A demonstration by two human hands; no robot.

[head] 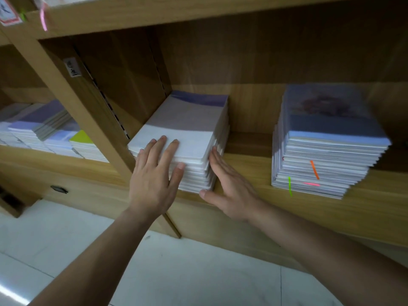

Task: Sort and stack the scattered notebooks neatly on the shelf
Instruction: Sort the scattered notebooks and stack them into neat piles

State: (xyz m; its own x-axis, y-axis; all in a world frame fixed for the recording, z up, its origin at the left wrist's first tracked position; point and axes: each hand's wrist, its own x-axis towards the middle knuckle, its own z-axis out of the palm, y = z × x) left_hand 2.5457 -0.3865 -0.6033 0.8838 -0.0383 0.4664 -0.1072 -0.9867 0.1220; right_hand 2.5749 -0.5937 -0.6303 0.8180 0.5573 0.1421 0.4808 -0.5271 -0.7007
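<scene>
Both flat, released | left hand (pixel 154 180) atop notebook stack (pixel 187 120) | right hand (pixel 227 186) against side

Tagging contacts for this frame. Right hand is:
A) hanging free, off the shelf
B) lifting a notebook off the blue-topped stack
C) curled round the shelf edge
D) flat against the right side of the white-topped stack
D: the right hand, fingers straight, lies against the right side of the white-topped stack. The left hand rests over its top front edge, and the blue-topped stack stands untouched.
</scene>
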